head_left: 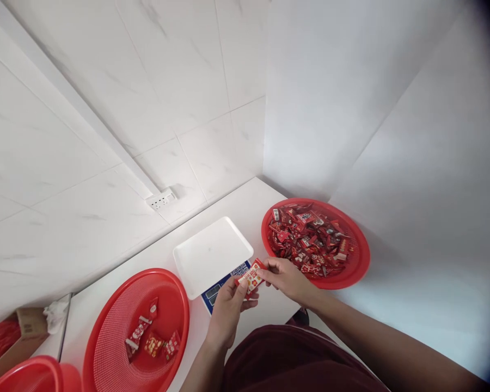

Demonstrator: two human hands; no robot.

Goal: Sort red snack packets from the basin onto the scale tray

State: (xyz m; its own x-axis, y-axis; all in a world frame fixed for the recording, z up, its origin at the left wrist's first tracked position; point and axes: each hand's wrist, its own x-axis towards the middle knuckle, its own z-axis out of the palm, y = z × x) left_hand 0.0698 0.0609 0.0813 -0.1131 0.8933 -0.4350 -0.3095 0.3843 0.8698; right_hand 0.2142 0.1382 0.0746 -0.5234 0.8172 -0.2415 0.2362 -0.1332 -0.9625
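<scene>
A small red and white printed packet (253, 276) is held between my two hands, over the near edge of a scale. My left hand (231, 305) pinches its left end, and my right hand (283, 276) grips its right end. Behind them lies the scale's bare white tray (212, 253), with a blue keypad panel (210, 294) partly covered by my left hand. On the right stands a red basket (361, 256) full of red wrapped packets (306, 237). A second red basket (179, 294) on the left holds several packets (153, 344).
At the lower left are another red basket (28, 370) and a cardboard box (31, 326) with red plastic inside. A power socket (161, 200) sits on the tiled wall behind the white table (253, 198). A pale wall rises beyond the right basket.
</scene>
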